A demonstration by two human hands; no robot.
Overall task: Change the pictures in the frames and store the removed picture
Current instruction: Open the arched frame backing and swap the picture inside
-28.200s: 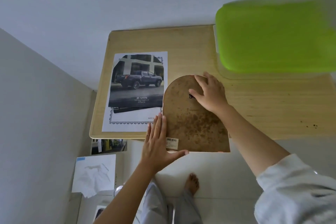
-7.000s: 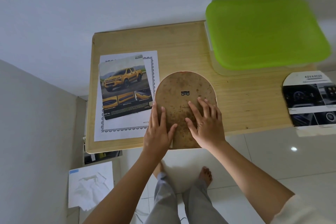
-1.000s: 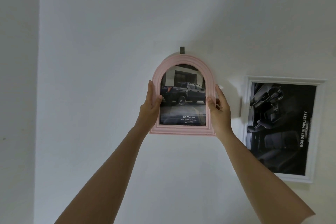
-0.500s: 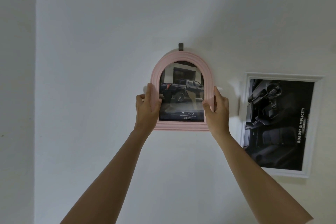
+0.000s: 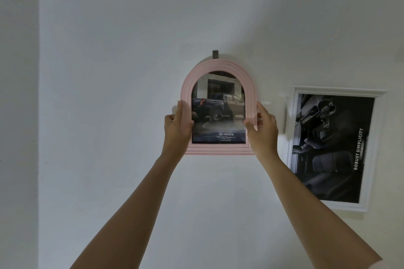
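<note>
**Pink arched frame held against the wall by both hands**

A plain white wall [image 5: 105,85] fills the left of the view. A bare forearm rises from the bottom edge to the left hand [image 5: 177,130], which grips the left rail of the pink arched frame [image 5: 218,67]. Its thumb lies along the front of the rail and its fingers curl round behind the outer edge.

The frame stands upright and flat to the wall. Its rounded top sits just under a small dark hook [image 5: 215,54], overlapping the hook's lower end. Whether it actually hangs on the hook cannot be told.

Inside the frame is the truck picture [image 5: 218,113], a dark pickup parked before a building. Near the bottom, white letters read "TOYOTA" beside the maker's logo. The finer lines under it are too small to read surely.

The right hand [image 5: 265,130] holds the right rail the same way, thumb pressed on the front and fingers wrapped behind.

Near the pink frame's right, and apart from it, a white rectangular frame [image 5: 338,90] hangs lower. It holds a dark poster [image 5: 332,150] of a car interior. "ROBUST SIMPLICITY" runs sideways up the poster's right side.
</note>
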